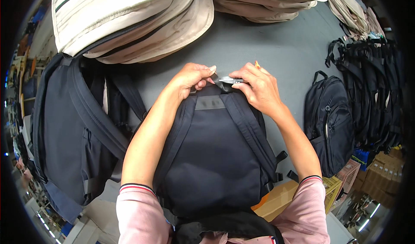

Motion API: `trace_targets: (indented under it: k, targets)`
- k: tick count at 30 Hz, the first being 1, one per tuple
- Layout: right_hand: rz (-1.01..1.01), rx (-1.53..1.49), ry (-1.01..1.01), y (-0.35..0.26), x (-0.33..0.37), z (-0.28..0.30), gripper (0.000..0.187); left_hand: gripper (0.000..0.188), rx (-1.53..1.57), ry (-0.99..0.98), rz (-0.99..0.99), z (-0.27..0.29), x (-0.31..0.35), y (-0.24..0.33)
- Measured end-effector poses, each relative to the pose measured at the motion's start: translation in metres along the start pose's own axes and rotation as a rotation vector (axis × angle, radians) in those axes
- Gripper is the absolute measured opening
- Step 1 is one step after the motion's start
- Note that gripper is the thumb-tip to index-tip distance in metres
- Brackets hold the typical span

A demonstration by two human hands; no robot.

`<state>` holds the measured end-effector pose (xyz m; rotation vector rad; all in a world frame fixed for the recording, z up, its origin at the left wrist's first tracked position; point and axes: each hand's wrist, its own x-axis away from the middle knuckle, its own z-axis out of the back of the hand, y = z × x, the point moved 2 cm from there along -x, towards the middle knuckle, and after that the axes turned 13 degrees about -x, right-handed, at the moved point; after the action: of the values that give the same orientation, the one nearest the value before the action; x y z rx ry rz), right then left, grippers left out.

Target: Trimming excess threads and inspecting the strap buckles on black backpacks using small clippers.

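A dark navy backpack (pixel 209 157) lies in front of me with its shoulder straps facing up. At its top edge, my left hand (pixel 195 77) is closed, pinching the black webbing of the top handle (pixel 217 83) between thumb and fingers. My right hand (pixel 258 85) grips a small pair of thread snips (pixel 231 80). Their metal tips point left and meet the webbing, close to my left fingertips. Whether a thread lies between the blades is too small to tell.
Beige bags (pixel 129 23) are stacked at the far left, with another beige pile (pixel 263 1) beside them. A dark backpack (pixel 65 131) stands at my left. On the right are an upright navy backpack (pixel 330 123), several black bags (pixel 371 92), plastic crates (pixel 346 179) and cardboard boxes (pixel 382 174).
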<state>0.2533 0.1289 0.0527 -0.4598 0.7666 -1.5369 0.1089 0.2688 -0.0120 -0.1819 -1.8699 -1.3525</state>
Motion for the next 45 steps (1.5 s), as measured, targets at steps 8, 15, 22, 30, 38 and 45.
trace_targets:
  k: [8, 15, 22, 30, 38, 45]
  targets:
    - [-0.131, -0.15, -0.064, 0.003, -0.003, -0.009, 0.017, 0.031, -0.007, 0.016, -0.062, 0.007, 0.004, -0.002]
    - [-0.24, -0.283, 0.113, 0.001, -0.024, -0.011, 0.03, 0.037, -0.222, 0.641, -0.229, 0.031, 0.037, -0.038]
    - [-0.217, -0.072, -0.195, 0.009, -0.067, -0.075, 0.023, 0.04, -0.97, 0.759, -0.135, -0.004, 0.064, -0.01]
    - [-0.168, -0.077, 0.026, 0.001, -0.052, -0.073, 0.022, 0.019, -0.347, 0.441, -0.224, 0.013, 0.047, -0.037]
    - [-0.004, -0.035, 0.014, -0.031, -0.019, -0.037, 0.022, 0.042, 0.053, 0.229, -0.202, 0.017, 0.053, -0.027]
    - [0.124, 0.05, -0.056, -0.033, -0.021, -0.045, 0.024, 0.052, 0.033, 0.186, -0.185, 0.019, 0.057, -0.025]
